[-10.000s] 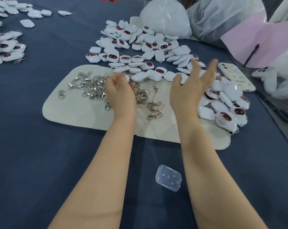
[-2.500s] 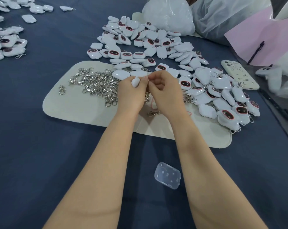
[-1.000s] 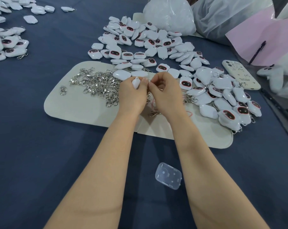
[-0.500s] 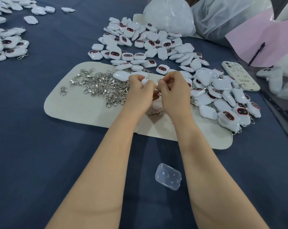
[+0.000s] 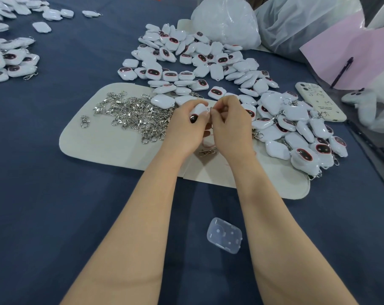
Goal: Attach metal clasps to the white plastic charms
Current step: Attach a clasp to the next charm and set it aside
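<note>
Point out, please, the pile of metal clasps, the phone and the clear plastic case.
pile of metal clasps (image 5: 138, 115), head view, middle of the heap.
phone (image 5: 319, 102), head view, centre of its back.
clear plastic case (image 5: 224, 235), head view, centre of its top.

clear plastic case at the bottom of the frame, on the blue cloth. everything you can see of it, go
The clear plastic case is a small rounded rectangle, translucent, colourless and glossy, with a moulded circle and a few small dots showing in its face. It lies flat and slightly askew on the dark blue cloth, nearer the camera than the cream mat and apart from it. Nothing but the cloth touches it. Whether it holds anything, or is only a lid, cannot be told.
</note>
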A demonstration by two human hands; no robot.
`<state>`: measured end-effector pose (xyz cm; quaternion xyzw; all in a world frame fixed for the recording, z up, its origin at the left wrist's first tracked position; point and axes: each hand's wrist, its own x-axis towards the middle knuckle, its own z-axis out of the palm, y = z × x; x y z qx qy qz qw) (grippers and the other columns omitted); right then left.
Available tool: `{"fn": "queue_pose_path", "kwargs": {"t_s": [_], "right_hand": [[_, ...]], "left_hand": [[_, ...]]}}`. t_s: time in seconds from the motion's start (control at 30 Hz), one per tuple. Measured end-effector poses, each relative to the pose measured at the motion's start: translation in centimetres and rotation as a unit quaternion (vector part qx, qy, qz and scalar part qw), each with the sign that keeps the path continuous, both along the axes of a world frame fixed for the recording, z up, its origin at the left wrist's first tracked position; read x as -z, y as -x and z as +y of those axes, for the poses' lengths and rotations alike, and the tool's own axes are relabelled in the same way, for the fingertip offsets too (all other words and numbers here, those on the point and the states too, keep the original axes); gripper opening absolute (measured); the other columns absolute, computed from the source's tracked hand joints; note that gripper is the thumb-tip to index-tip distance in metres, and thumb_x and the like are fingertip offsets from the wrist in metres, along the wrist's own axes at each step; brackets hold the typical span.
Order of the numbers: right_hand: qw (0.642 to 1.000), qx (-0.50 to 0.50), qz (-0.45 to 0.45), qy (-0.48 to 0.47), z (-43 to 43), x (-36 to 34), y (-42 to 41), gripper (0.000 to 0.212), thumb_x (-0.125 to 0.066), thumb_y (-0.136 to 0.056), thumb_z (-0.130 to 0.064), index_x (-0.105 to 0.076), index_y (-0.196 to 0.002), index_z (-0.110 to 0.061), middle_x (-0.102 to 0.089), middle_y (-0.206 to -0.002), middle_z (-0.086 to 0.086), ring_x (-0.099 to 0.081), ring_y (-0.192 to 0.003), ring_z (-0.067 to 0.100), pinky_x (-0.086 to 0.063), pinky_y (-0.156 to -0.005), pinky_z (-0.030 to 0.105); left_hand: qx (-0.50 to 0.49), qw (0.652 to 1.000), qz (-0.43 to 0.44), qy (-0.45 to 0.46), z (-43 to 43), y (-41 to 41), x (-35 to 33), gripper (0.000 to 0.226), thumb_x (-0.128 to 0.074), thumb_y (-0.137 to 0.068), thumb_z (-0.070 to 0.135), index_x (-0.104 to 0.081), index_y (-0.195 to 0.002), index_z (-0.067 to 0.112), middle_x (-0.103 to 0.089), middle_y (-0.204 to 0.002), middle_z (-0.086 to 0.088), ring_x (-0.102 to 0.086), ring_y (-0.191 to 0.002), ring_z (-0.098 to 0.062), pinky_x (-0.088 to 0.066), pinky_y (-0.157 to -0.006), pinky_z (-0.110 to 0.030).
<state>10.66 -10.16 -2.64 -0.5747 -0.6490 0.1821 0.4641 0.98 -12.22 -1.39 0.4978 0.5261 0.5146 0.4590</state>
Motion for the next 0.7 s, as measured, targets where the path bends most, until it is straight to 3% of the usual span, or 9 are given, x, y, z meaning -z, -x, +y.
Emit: {"fn": "queue_pose_path", "kwargs": {"t_s": [0.13, 0.33, 0.43, 0.53, 0.6, 0.7], "right_hand": [[1.0, -0.005, -0.013, 0.0, -0.1, 0.0, 0.1, 0.013, -0.053, -0.09, -0.004, -0.049, -0.085, -0.015, -0.059, -0.079, 0.001, -0.059, -0.077, 0.021, -0.047, -0.07, 0.027], [0.997, -0.03, -0.066, -0.001, -0.2, 0.1, 0.0, 0.009, -0.052, -0.09, -0.003, -0.051, -0.086, -0.012, -0.058, -0.078, 0.004, -0.056, -0.077, 0.022, -0.04, -0.065, 0.026], [0.995, -0.049, -0.093, -0.001, -0.1, 0.0, -0.2, 0.006, -0.052, -0.089, -0.002, -0.055, -0.088, -0.007, -0.058, -0.078, 0.005, -0.054, -0.077, 0.023, -0.035, -0.065, 0.024], [0.992, -0.059, -0.109, 0.008, -0.2, -0.1, -0.4, 0.006, -0.052, -0.088, -0.001, -0.058, -0.09, -0.004, -0.062, -0.083, 0.008, -0.057, -0.081, 0.024, -0.041, -0.07, 0.026], [0.992, -0.058, -0.108, 0.014, -0.2, 0.0, -0.3, 0.006, -0.053, -0.088, -0.002, -0.057, -0.089, -0.005, -0.062, -0.083, 0.007, -0.057, -0.078, 0.022, -0.04, -0.066, 0.022], [0.992, -0.047, -0.113, 0.017, -0.1, 0.5, -0.2, 0.006, -0.053, -0.089, -0.002, -0.057, -0.088, -0.008, -0.057, -0.08, 0.002, -0.053, -0.075, 0.018, -0.03, -0.059, 0.018]], "left_hand": [[-0.005, 1.0, 0.011, 0.002, 0.0, 0.1, 0.1, 0.02, -0.047, -0.097, 0.008, -0.057, -0.115, 0.009, -0.061, -0.115, -0.019, -0.068, -0.091, -0.027, -0.059, -0.076, -0.031], [-0.008, 0.999, 0.033, 0.007, 0.1, 0.5, 0.2, 0.017, -0.046, -0.098, 0.01, -0.056, -0.111, 0.013, -0.063, -0.087, -0.007, -0.066, -0.065, -0.017, -0.059, -0.073, -0.034], [0.001, 0.998, 0.061, 0.005, 0.1, 0.9, 0.2, 0.019, -0.046, -0.098, 0.009, -0.057, -0.112, 0.012, -0.062, -0.083, -0.005, -0.065, -0.064, -0.013, -0.058, -0.066, -0.026], [0.008, 0.995, 0.103, -0.008, 0.0, 1.1, 0.2, 0.02, -0.046, -0.097, 0.01, -0.057, -0.114, 0.011, -0.064, -0.086, -0.007, -0.065, -0.066, -0.015, -0.056, -0.062, -0.02], [0.006, 0.99, 0.136, -0.018, 0.0, 1.1, 0.4, 0.021, -0.046, -0.098, 0.012, -0.058, -0.115, 0.01, -0.066, -0.094, -0.009, -0.066, -0.074, -0.018, -0.056, -0.068, -0.023], [-0.002, 0.982, 0.186, -0.018, 0.1, 1.1, 0.5, 0.024, -0.047, -0.097, 0.014, -0.058, -0.117, 0.01, -0.065, -0.11, -0.011, -0.064, -0.095, -0.026, -0.05, -0.089, -0.038]]}}
